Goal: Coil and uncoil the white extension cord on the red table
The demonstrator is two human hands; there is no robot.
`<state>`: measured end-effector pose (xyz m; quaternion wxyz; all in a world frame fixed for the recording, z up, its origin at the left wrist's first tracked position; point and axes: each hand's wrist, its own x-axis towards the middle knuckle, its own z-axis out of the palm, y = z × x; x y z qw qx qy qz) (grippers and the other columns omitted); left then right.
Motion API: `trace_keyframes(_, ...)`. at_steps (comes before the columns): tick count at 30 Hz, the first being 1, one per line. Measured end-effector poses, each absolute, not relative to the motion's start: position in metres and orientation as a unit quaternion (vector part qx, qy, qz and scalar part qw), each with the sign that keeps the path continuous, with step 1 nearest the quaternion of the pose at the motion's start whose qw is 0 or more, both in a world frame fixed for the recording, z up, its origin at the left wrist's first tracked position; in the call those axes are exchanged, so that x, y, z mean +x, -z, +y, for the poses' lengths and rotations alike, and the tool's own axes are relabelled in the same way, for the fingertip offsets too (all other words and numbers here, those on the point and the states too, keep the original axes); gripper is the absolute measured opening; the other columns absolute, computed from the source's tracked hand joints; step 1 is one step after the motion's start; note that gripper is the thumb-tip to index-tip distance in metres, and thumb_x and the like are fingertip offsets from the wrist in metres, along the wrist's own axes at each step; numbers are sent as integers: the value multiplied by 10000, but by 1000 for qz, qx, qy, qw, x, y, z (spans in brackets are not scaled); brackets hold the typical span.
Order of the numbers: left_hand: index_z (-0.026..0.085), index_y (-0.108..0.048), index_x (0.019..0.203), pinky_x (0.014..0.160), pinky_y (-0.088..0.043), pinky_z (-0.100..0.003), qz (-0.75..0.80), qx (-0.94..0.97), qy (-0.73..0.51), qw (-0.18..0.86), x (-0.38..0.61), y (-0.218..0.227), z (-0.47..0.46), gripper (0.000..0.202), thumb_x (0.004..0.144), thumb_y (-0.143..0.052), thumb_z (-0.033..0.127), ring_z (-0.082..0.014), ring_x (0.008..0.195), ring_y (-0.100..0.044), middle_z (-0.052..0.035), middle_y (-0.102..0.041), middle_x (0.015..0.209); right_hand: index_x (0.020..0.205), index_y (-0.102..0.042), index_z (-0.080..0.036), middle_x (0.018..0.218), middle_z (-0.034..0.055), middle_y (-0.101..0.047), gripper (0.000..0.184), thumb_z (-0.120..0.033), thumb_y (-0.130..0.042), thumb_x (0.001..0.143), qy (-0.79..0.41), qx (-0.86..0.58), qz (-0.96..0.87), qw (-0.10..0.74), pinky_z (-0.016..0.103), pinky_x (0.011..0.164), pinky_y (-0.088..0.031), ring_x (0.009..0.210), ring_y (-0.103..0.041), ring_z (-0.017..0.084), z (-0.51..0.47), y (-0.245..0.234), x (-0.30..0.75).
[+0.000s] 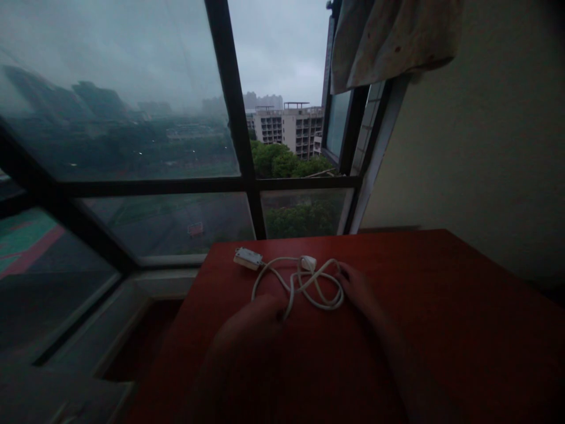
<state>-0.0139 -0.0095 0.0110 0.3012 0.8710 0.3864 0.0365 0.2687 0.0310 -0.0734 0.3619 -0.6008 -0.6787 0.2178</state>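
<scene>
A white cable [304, 285] lies in loose loops on a dark red table [441, 306], with a small white box [248, 258] at its far left end and a white plug [308, 262] in the middle. My left hand [251, 324] rests at the cable's near side; the cord runs into its closed fingers. My right hand [359, 291] lies at the loops' right edge, fingertips touching the cord. The room is dim and both hands look dark.
A large window with dark frames [238, 118] stands beyond the table's far edge. A cloth [388, 41] hangs at the top right. A pale wall [485, 147] runs along the table's right. A ledge and floor [88, 330] lie lower left.
</scene>
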Motion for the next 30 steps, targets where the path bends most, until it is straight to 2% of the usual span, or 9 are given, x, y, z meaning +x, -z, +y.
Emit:
trace_keyframes(5, 205, -628, 785, 593, -387, -246, 471, 863, -36, 180, -22, -18, -8, 142, 755, -498, 157, -182, 687, -620, -33, -667, 748, 1135, -640, -203, 1062, 90, -678, 345, -204, -460, 840, -185, -624, -667, 364, 352, 848, -464, 932, -634, 215, 34, 76, 277)
trace_keyframes(9, 221, -622, 860, 623, -388, -278, 546, 833, -54, 65, -30, -22, -4, 183, 795, -466, 153, -221, 772, -641, -64, -678, 873, 1032, -672, -175, 964, 102, -659, 282, -279, -531, 811, -106, -685, -633, 345, 330, 765, -464, 852, -622, 217, 35, 77, 282)
trace_keyframes(12, 224, -619, 913, 638, -387, -284, 552, 828, -89, 28, -33, -24, 1, 223, 851, -417, 151, -216, 803, -633, -68, -663, 945, 971, -654, -178, 857, 85, -675, 250, -342, -527, 830, -84, -733, -581, 345, 302, 670, -444, 760, -630, 209, 34, 75, 284)
trace_keyframes(15, 205, -628, 879, 657, -388, -282, 545, 828, -129, 21, -36, -21, 7, 230, 874, -405, 147, -209, 816, -608, -74, -648, 936, 911, -639, -182, 786, 83, -688, 252, -374, -485, 859, -72, -758, -549, 345, 292, 612, -422, 690, -633, 207, 32, 71, 282)
trace_keyframes(18, 182, -622, 806, 647, -382, -269, 537, 826, -169, 34, -38, -15, 13, 209, 849, -431, 110, -186, 765, -581, -75, -631, 895, 904, -651, -193, 834, 88, -706, 268, -379, -460, 873, -87, -724, -587, 351, 304, 652, -448, 733, -654, 212, 31, 67, 277)
trace_keyframes(24, 176, -597, 763, 627, -372, -250, 499, 836, -214, 72, -45, -6, 19, 207, 814, -423, 77, -157, 711, -554, -57, -600, 843, 1102, -639, -174, 1083, 122, -681, 320, -328, -488, 866, -73, -639, -679, 354, 369, 843, -473, 926, -645, 235, 29, 65, 265)
trace_keyframes(30, 180, -579, 758, 635, -379, -240, 480, 844, -225, 79, -50, -4, 21, 176, 789, -432, 89, -151, 725, -547, -47, -583, 833, 1166, -614, -184, 1099, 122, -632, 388, -317, -591, 801, -52, -609, -721, 326, 409, 886, -455, 997, -575, 266, 27, 67, 269)
